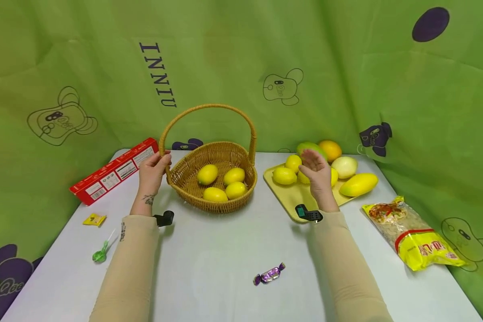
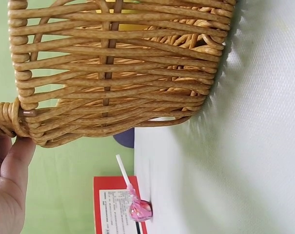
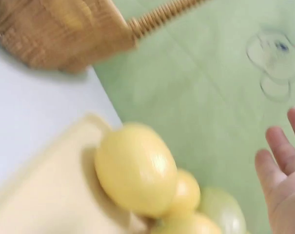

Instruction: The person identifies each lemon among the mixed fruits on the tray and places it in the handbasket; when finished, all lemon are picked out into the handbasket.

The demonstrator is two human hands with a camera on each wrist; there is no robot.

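A woven basket (image 1: 221, 206) with a tall arched handle stands on the table, holding several lemons (image 1: 208, 174). My left hand (image 1: 150, 176) pinches the handle's left base, where it meets the rim; in the left wrist view its fingers (image 2: 18, 156) touch the wicker. Over the yellow tray (image 1: 285, 197), my right hand (image 1: 319, 179) is raised with fingers spread and nothing in it. Beneath and around it sit lemons (image 1: 284, 176), partly hidden by the hand. The right wrist view, blurred, shows a large lemon (image 3: 135, 168) on the tray, apart from the fingertips (image 3: 265, 158).
Left of the basket lies a red box (image 1: 116, 172), with a pink lollipop (image 2: 140, 209) near it. A yellow candy (image 1: 94, 219) and green lollipop (image 1: 100, 255) lie left, a purple candy (image 1: 269, 274) in front. Mangoes (image 1: 359, 184) and a food bag (image 1: 412, 235) are right.
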